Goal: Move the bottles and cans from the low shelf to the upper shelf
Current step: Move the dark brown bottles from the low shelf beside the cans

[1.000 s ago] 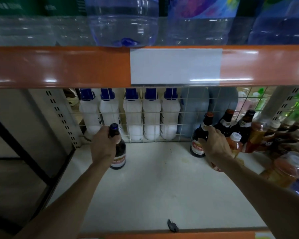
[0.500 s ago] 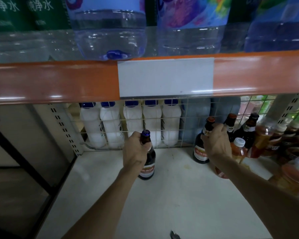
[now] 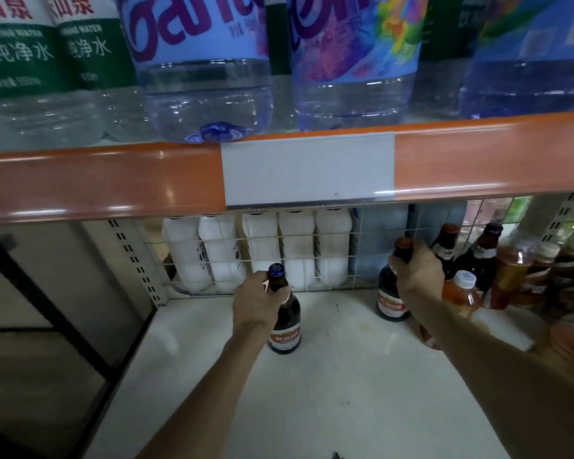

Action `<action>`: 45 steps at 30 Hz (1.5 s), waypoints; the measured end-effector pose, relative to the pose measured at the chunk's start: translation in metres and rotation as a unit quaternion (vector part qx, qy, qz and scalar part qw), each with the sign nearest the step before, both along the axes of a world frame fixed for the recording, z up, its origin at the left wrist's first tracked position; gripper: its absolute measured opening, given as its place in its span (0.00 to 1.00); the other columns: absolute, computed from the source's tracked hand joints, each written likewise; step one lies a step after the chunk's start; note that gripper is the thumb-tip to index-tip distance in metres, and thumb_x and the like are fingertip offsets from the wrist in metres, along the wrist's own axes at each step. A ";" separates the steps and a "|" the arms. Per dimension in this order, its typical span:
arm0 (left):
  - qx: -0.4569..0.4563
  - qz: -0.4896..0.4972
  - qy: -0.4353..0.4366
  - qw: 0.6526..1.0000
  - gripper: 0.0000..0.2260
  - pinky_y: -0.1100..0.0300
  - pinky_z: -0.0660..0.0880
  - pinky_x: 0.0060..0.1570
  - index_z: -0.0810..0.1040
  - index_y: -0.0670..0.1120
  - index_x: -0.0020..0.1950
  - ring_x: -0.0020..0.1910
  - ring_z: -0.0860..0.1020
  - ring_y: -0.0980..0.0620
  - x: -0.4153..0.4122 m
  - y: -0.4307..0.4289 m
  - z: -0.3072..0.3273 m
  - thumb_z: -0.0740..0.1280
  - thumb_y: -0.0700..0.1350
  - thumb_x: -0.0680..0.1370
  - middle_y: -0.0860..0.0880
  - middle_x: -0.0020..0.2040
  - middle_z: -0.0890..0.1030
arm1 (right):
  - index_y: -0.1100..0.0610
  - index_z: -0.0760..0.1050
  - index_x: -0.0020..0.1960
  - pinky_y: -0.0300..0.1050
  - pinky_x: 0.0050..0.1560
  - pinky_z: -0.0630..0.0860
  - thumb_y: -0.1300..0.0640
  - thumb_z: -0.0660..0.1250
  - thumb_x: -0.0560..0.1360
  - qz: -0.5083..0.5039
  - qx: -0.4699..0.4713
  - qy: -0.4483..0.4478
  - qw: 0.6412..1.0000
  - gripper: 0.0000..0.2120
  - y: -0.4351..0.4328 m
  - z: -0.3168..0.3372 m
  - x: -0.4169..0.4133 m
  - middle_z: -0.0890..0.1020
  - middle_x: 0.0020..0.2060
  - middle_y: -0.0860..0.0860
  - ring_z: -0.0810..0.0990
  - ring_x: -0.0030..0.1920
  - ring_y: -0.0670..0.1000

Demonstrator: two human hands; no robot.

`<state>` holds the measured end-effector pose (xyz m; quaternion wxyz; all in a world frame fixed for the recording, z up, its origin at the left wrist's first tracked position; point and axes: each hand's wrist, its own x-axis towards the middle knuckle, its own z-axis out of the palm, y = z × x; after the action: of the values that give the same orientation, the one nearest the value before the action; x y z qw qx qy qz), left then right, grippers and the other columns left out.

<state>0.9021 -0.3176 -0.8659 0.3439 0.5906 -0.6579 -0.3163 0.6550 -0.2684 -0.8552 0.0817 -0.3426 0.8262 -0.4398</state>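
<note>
Dark bottle, blue-capped, sits in the left hand, whose fingers are wrapped round its neck. The right hand grasps the neck of a second dark bottle the same way. Since a second ago the left one has been carried rightward across the low shelf, closer to the right hand. Both bottles remain below the upper shelf, which is crowded with water bottles above the fingers. The lift itself looks not yet begun.

free: low shelf centre | blocked: bottle cluster right, water bottles above
</note>
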 end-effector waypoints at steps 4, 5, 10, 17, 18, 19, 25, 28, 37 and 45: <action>-0.017 -0.016 -0.021 0.999 0.07 0.57 0.74 0.46 0.77 0.48 0.49 0.47 0.79 0.50 -0.003 0.014 0.005 0.71 0.48 0.75 0.50 0.46 0.81 | 0.58 0.70 0.61 0.43 0.47 0.69 0.59 0.65 0.79 0.047 0.029 -0.007 0.998 0.12 0.019 0.002 0.025 0.79 0.48 0.57 0.75 0.42 0.50; -0.021 -0.024 -0.021 0.999 0.06 0.56 0.75 0.48 0.78 0.48 0.50 0.47 0.78 0.50 -0.005 0.018 0.005 0.71 0.47 0.75 0.50 0.46 0.81 | 0.57 0.70 0.61 0.43 0.45 0.69 0.59 0.64 0.79 0.063 0.044 0.001 0.997 0.11 0.024 0.003 0.031 0.79 0.47 0.55 0.74 0.40 0.49; -0.015 -0.015 -0.008 1.000 0.05 0.59 0.71 0.46 0.78 0.47 0.50 0.48 0.78 0.48 -0.004 0.042 0.021 0.69 0.46 0.76 0.48 0.46 0.80 | 0.55 0.71 0.57 0.45 0.44 0.72 0.55 0.65 0.78 0.112 0.069 0.005 0.991 0.09 0.049 0.030 0.068 0.82 0.48 0.54 0.78 0.44 0.53; 0.020 -0.063 -0.021 0.998 0.04 0.54 0.77 0.47 0.78 0.47 0.46 0.46 0.80 0.47 0.021 0.124 0.109 0.71 0.45 0.74 0.48 0.45 0.83 | 0.55 0.71 0.56 0.47 0.41 0.73 0.55 0.67 0.76 0.131 0.098 -0.024 0.986 0.10 0.144 0.121 0.132 0.83 0.46 0.56 0.80 0.46 0.58; 0.039 -0.075 -0.025 0.996 0.05 0.53 0.78 0.48 0.79 0.47 0.46 0.46 0.81 0.48 0.028 0.143 0.126 0.72 0.45 0.74 0.47 0.45 0.83 | 0.55 0.72 0.56 0.48 0.42 0.75 0.56 0.67 0.75 0.125 0.101 -0.046 0.986 0.11 0.167 0.140 0.139 0.83 0.46 0.56 0.80 0.46 0.58; 0.062 -0.089 -0.026 0.994 0.05 0.54 0.78 0.48 0.79 0.47 0.47 0.46 0.80 0.49 0.035 0.164 0.144 0.72 0.44 0.73 0.47 0.45 0.84 | 0.54 0.73 0.58 0.49 0.44 0.76 0.56 0.67 0.75 0.123 0.104 -0.072 0.984 0.12 0.190 0.159 0.146 0.83 0.46 0.56 0.80 0.47 0.58; 0.125 -0.149 -0.078 0.978 0.04 0.66 0.68 0.33 0.77 0.48 0.42 0.38 0.76 0.52 0.076 0.294 0.294 0.72 0.42 0.73 0.49 0.39 0.82 | 0.50 0.73 0.62 0.49 0.47 0.76 0.54 0.68 0.75 0.108 0.172 -0.146 0.968 0.16 0.339 0.301 0.171 0.83 0.49 0.55 0.80 0.52 0.58; 0.170 -0.165 -0.068 0.969 0.07 0.70 0.69 0.35 0.77 0.53 0.42 0.40 0.78 0.56 0.087 0.348 0.395 0.73 0.43 0.72 0.56 0.38 0.81 | 0.48 0.74 0.60 0.46 0.43 0.74 0.52 0.68 0.75 0.087 0.197 -0.141 0.966 0.14 0.408 0.396 0.172 0.83 0.47 0.53 0.80 0.50 0.57; 0.088 -0.162 -0.054 0.981 0.05 0.63 0.72 0.38 0.78 0.52 0.41 0.41 0.80 0.51 0.049 0.467 0.716 0.74 0.47 0.72 0.54 0.37 0.82 | 0.52 0.73 0.56 0.49 0.43 0.73 0.53 0.67 0.75 0.074 0.104 -0.050 0.990 0.11 0.542 0.710 0.113 0.82 0.46 0.54 0.80 0.50 0.59; -0.041 -0.145 -0.006 0.989 0.09 0.61 0.66 0.30 0.76 0.49 0.35 0.33 0.75 0.53 -0.035 0.494 0.897 0.74 0.46 0.71 0.52 0.31 0.78 | 0.59 0.75 0.51 0.50 0.41 0.72 0.58 0.67 0.74 0.056 -0.019 0.059 0.997 0.07 0.555 0.891 0.034 0.82 0.44 0.59 0.78 0.45 0.61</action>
<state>0.8668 0.1763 0.0306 0.3146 0.4761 -0.7512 -0.3318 0.6886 0.2869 0.0355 0.0509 -0.4148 0.8007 -0.4292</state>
